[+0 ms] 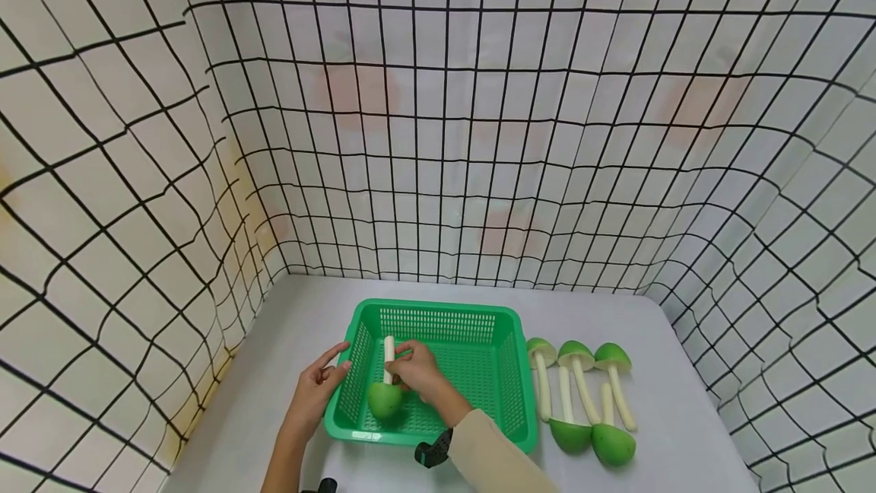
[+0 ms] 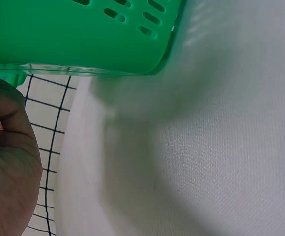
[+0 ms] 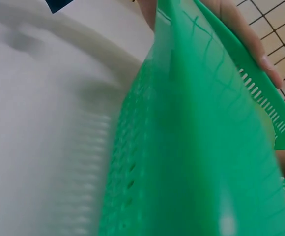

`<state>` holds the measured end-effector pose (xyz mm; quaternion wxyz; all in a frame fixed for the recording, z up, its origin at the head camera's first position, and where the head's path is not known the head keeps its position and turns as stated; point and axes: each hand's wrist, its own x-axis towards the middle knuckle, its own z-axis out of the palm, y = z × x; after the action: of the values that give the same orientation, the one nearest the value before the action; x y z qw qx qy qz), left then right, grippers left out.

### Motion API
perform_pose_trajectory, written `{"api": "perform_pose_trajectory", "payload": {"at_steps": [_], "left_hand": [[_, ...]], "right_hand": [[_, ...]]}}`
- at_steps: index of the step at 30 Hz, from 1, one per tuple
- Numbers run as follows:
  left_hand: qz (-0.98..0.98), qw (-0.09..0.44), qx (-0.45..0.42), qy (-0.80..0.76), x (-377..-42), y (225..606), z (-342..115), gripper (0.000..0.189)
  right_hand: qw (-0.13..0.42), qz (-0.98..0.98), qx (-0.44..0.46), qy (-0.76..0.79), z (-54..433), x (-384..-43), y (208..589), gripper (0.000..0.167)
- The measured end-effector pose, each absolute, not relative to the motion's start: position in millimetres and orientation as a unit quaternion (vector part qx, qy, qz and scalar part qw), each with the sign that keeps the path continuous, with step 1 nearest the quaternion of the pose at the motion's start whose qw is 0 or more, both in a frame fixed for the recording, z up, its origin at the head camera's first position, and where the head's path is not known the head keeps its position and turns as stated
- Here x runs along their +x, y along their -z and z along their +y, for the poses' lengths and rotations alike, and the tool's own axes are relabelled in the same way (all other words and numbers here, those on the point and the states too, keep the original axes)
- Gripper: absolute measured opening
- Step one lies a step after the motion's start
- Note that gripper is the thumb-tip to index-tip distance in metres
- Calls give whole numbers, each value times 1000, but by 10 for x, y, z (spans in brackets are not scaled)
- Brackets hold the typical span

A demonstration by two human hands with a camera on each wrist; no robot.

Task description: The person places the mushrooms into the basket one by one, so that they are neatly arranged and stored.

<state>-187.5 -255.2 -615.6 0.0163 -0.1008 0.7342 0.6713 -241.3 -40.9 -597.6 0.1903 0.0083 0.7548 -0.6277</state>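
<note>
In the head view my right hand (image 1: 420,373) pinches the pale stem of a green-capped toy mushroom (image 1: 385,400) between thumb and fingers. The mushroom is inside the left part of a green plastic basket (image 1: 438,305), its cap toward me and stem pointing away. At the basket's left rim is my left hand (image 1: 318,388), with index finger and thumb extended to the rim and the other fingers bent. The left wrist view shows part of that hand (image 2: 7,162) below the basket's corner (image 2: 132,51). In the right wrist view the basket wall (image 3: 201,128) hides most of the right hand.
Several more green-capped mushrooms (image 1: 571,436) lie in two rows on the white table (image 1: 684,432), right of the basket. Black netting (image 1: 448,120) over white sheeting encloses the back and both sides. A dark wrist device (image 1: 433,451) sits on my right wrist.
</note>
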Motion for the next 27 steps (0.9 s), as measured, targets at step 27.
{"api": "perform_pose_trajectory", "payload": {"at_steps": [27], "left_hand": [[732,21,-100,-674,-1889,6126,-2549,49]], "right_hand": [[216,769,2,602,-582,-2386,6051,30]]}}
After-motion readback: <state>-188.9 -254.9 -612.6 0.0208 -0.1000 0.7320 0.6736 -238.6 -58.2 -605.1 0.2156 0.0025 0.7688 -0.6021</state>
